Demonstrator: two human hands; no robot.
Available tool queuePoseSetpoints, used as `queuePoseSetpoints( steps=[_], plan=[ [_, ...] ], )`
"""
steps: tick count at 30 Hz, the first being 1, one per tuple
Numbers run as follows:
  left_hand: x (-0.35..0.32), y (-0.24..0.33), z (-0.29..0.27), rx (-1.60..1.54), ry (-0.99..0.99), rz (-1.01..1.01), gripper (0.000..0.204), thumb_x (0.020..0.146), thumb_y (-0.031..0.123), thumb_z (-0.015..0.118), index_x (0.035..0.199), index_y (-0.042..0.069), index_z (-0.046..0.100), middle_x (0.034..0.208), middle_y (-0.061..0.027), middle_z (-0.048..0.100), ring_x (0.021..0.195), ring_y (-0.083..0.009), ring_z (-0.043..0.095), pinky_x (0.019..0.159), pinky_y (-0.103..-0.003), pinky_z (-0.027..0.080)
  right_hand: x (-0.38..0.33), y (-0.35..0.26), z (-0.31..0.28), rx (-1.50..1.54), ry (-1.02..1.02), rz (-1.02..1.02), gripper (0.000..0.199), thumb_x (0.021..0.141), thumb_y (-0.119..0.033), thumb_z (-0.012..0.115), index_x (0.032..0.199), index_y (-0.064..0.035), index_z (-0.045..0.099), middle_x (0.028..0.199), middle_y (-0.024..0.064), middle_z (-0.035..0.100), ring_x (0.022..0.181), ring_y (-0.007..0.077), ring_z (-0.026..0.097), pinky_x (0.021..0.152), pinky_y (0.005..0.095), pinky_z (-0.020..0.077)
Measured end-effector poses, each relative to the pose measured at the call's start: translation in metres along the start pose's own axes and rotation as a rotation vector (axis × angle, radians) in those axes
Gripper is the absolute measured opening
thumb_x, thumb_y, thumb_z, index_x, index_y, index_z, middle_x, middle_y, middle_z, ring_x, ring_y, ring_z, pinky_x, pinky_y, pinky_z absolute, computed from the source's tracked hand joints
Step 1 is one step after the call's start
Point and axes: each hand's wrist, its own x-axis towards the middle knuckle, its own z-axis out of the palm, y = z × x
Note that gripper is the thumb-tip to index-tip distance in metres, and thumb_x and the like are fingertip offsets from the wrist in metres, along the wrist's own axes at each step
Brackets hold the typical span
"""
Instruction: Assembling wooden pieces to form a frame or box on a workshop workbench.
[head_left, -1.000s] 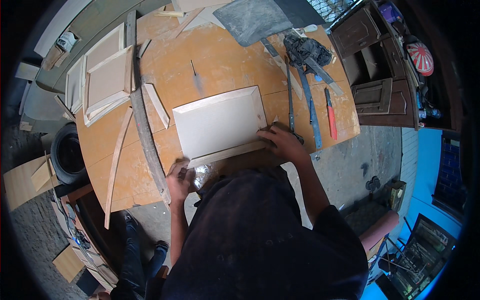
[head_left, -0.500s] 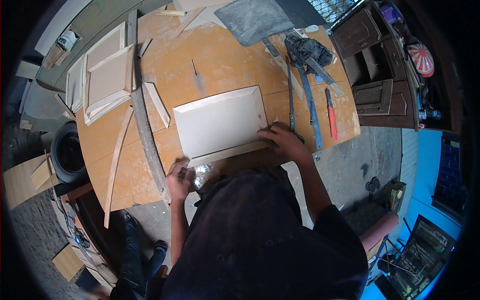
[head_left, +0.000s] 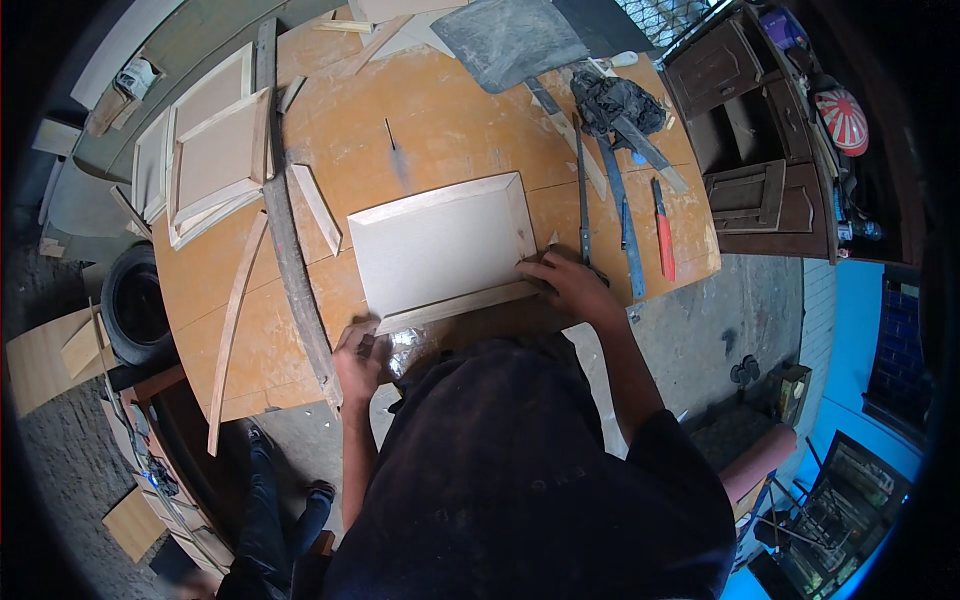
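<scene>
A pale framed wooden panel (head_left: 440, 248) lies flat on the orange workbench (head_left: 450, 120). My right hand (head_left: 565, 283) rests on the panel's near right corner, fingers spread over the frame moulding. My left hand (head_left: 358, 352) sits at the near left corner, fingers curled on a small object I cannot make out, beside a crumpled shiny plastic bag (head_left: 410, 348). My dark shirt hides the bench's near edge.
A stack of similar framed panels (head_left: 205, 160) lies at the bench's left. Loose wood strips (head_left: 232, 330), a long dark batten (head_left: 290, 240), a red-handled tool (head_left: 664, 240), metal bars (head_left: 618, 200), a dark rag (head_left: 615, 100). Dark cabinet (head_left: 760, 150) right, tyre (head_left: 135, 305) left.
</scene>
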Motion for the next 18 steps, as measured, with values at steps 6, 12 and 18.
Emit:
queuePoseSetpoints(
  steps=[6, 12, 18],
  plan=[
    [0.0005, 0.0013, -0.0001, 0.005, 0.007, -0.006, 0.028, 0.078, -0.005, 0.076, 0.105, -0.001, 0.071, 0.095, -0.0111, 0.068, 0.08, -0.0167, 0.067, 0.073, -0.03, 0.055, -0.0003, -0.0047, -0.005, 0.014, -0.021, 0.015, 0.052, 0.086, -0.004, 0.066, 0.133, -0.026, 0.06, 0.106, 0.0098, 0.058, 0.103, 0.0324, 0.062, 0.088, 0.0449, 0.051],
    [0.0005, -0.0028, -0.0004, 0.016, 0.001, 0.007, 0.028, 0.079, -0.007, 0.075, 0.106, -0.001, 0.07, 0.096, -0.0109, 0.068, 0.08, -0.0169, 0.067, 0.073, -0.03, 0.055, 0.0004, -0.0041, -0.0058, 0.007, -0.021, 0.016, 0.061, 0.08, 0.004, 0.066, 0.133, -0.0252, 0.061, 0.108, 0.0095, 0.058, 0.105, 0.0325, 0.062, 0.089, 0.0447, 0.051],
    [0.0004, -0.0035, 0.0006, 0.004, 0.012, -0.005, 0.03, 0.077, -0.006, 0.076, 0.106, 0.0, 0.072, 0.09, -0.0097, 0.066, 0.075, -0.0163, 0.063, 0.069, -0.03, 0.054, 0.0012, -0.0025, -0.0049, 0.012, -0.027, 0.019, 0.062, 0.079, 0.005, 0.066, 0.133, -0.0254, 0.06, 0.108, 0.009, 0.058, 0.106, 0.0319, 0.062, 0.089, 0.0446, 0.0509]
  ],
)
